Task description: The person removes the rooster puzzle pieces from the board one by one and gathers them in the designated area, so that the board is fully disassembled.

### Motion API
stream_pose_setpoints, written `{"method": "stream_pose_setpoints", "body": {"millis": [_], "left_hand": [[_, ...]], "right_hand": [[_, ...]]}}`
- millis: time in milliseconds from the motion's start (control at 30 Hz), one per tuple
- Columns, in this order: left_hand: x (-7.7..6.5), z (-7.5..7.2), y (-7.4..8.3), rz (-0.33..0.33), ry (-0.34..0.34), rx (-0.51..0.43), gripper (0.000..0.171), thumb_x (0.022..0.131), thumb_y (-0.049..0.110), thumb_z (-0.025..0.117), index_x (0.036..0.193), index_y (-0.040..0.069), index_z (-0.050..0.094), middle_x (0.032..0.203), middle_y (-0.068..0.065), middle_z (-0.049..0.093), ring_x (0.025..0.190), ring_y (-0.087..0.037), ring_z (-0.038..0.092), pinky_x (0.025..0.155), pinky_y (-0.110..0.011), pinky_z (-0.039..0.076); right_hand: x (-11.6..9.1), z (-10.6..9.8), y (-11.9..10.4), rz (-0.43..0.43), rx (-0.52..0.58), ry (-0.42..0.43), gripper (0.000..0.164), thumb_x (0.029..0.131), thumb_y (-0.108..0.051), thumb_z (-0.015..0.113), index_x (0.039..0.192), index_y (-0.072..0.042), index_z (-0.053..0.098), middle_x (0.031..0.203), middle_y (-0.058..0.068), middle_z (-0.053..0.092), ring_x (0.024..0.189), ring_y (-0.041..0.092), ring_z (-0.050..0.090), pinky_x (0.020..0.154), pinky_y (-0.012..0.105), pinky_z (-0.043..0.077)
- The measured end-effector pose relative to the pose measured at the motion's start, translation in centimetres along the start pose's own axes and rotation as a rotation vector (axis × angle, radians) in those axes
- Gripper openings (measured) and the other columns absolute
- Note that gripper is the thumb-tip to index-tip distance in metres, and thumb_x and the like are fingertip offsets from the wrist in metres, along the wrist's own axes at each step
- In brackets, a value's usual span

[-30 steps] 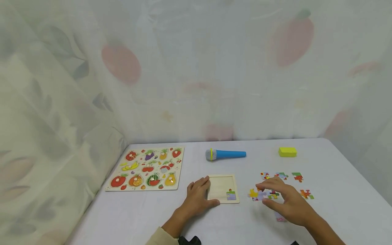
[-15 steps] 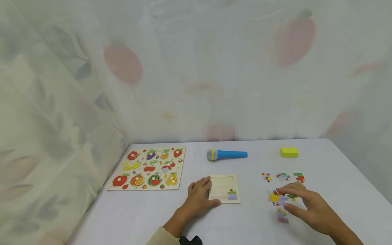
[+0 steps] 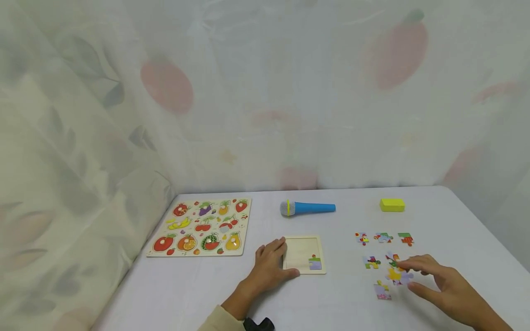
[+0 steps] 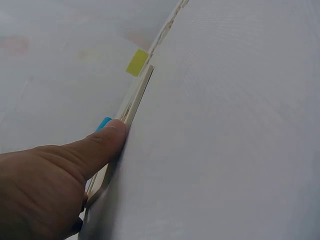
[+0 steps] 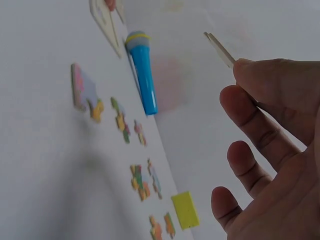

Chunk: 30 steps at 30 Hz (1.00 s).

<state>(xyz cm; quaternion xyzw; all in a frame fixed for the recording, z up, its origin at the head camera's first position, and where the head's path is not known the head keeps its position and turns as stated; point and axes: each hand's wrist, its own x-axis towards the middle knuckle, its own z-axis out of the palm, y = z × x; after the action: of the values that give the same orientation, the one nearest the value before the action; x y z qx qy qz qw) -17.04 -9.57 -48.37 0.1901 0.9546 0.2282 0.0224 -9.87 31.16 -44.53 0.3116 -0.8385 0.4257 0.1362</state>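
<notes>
My left hand (image 3: 269,272) holds a shallow wooden puzzle tray (image 3: 297,248) by its left side, the thumb (image 4: 107,140) pressed along the near edge. One jigsaw piece (image 3: 315,264), green and purple, lies in the tray's near right corner. My right hand (image 3: 449,292) pinches a yellow and purple jigsaw piece (image 3: 395,275) between thumb and forefinger, raised above the table. Seen edge-on in the right wrist view, the held jigsaw piece (image 5: 221,49) sticks out past the fingertips, while the other fingers are loosely bent. Another piece (image 3: 382,290) lies on the table just left of it.
More jigsaw pieces lie loose beyond the right hand, among them a red and green one (image 3: 406,238). A blue toy microphone (image 3: 312,208) and a yellow block (image 3: 392,205) lie farther back. A fruit puzzle board (image 3: 198,227) occupies the table's left.
My right hand has moved right and slightly nearer, carrying the yellow and purple jigsaw piece over the loose ones. The left hand stays at the tray.
</notes>
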Motion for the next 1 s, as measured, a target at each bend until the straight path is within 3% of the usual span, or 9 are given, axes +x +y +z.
{"method": "stream_pose_setpoints", "body": {"millis": [267, 467, 633, 1000], "left_hand": [[0.1, 0.0, 0.1, -0.005, 0.001, 0.001, 0.089, 0.079, 0.056, 0.072, 0.143, 0.001, 0.044, 0.151, -0.009, 0.035, 0.138, -0.027, 0.029, 0.106, -0.055, 0.017], [-0.1, 0.0, 0.1, -0.007, 0.003, 0.007, 0.089, 0.078, 0.056, 0.072, 0.143, 0.001, 0.044, 0.151, -0.009, 0.035, 0.138, -0.027, 0.029, 0.106, -0.056, 0.018], [-0.1, 0.0, 0.1, -0.010, -0.004, -0.003, 0.090, 0.078, 0.056, 0.072, 0.144, 0.001, 0.044, 0.151, -0.008, 0.035, 0.138, -0.027, 0.029, 0.107, -0.056, 0.017], [0.1, 0.1, 0.0, -0.007, 0.009, -0.020, 0.090, 0.078, 0.055, 0.073, 0.143, 0.000, 0.044, 0.151, -0.009, 0.035, 0.138, -0.027, 0.029, 0.106, -0.057, 0.016]], "right_hand": [[-1.7, -0.4, 0.9, 0.104, -0.056, 0.000, 0.046, 0.076, 0.005, 0.076, 0.118, -0.011, 0.067, 0.107, 0.000, 0.067, 0.124, 0.000, 0.037, 0.085, 0.011, 0.031], [-2.8, -0.3, 2.1, 0.170, -0.111, -0.014, 0.041, 0.080, -0.001, 0.075, 0.117, -0.017, 0.068, 0.107, -0.009, 0.066, 0.109, -0.007, 0.043, 0.083, 0.009, 0.030], [-3.3, 0.2, 3.3, 0.125, -0.098, -0.019, 0.045, 0.076, 0.001, 0.077, 0.116, -0.017, 0.068, 0.106, -0.011, 0.065, 0.104, -0.006, 0.046, 0.084, 0.008, 0.028], [-3.6, 0.5, 4.5, 0.075, -0.116, -0.005, 0.049, 0.070, 0.005, 0.079, 0.112, -0.017, 0.069, 0.106, -0.011, 0.063, 0.112, -0.010, 0.040, 0.090, 0.008, 0.024]]}}
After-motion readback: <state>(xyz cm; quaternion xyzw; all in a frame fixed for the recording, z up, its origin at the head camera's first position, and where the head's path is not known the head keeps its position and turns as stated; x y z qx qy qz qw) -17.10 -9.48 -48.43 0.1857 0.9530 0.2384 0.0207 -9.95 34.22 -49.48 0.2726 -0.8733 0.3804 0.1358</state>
